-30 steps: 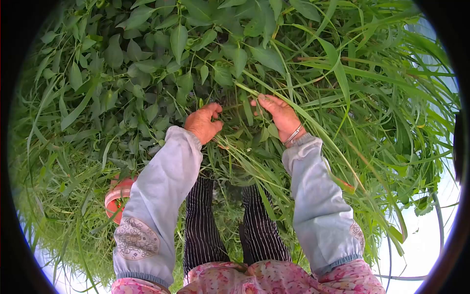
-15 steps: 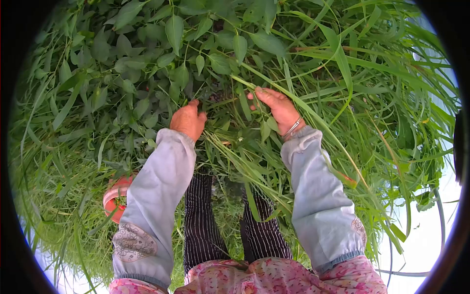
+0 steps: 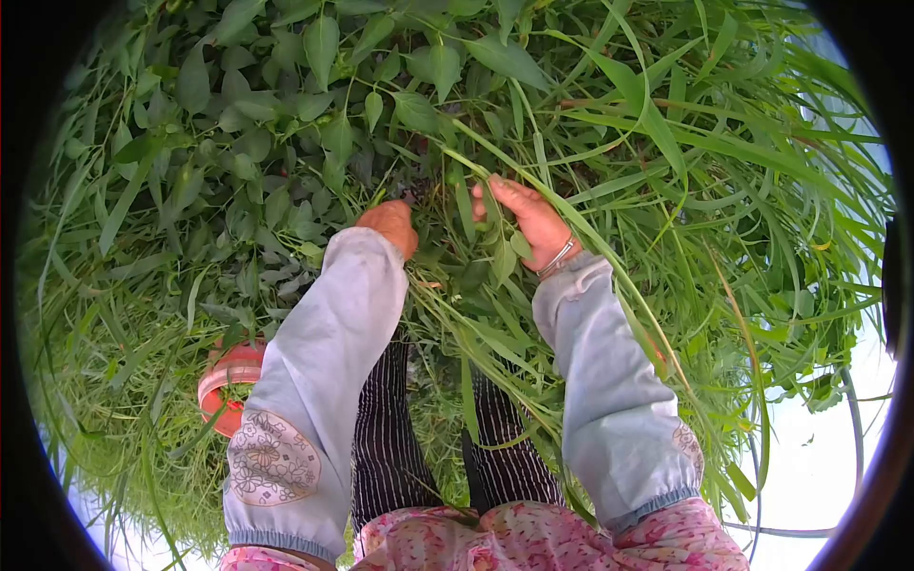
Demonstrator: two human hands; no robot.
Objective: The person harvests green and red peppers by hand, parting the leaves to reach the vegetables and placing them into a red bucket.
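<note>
**Both hands closing on the stems between them**

Head view: I see the left hand [image 3: 388, 225] and the right hand [image 3: 522, 217] pushed into greenery, close together and level with each other. The thing they bracket is a dark tangle of thin green stems [image 3: 440, 198]. It lies between the two hands, just right of the left fingers and just left of the right ones. Its stems run roughly away from the person, along the line of the forearms.

The left fingers are curled and buried in the leaves, so I cannot tell what they hold. The right fingers [image 3: 497, 190] are drawn in narrow around a few long green grass blades [image 3: 581, 224] at the tangle's edge, and this hand seems the nearer.

Broad-leaved green plants [image 3: 314, 124] crowd above the hands. A round red plastic container [image 3: 227, 381] sits well apart, outside the pale grey cloth sleeve [image 3: 324, 343].
</note>
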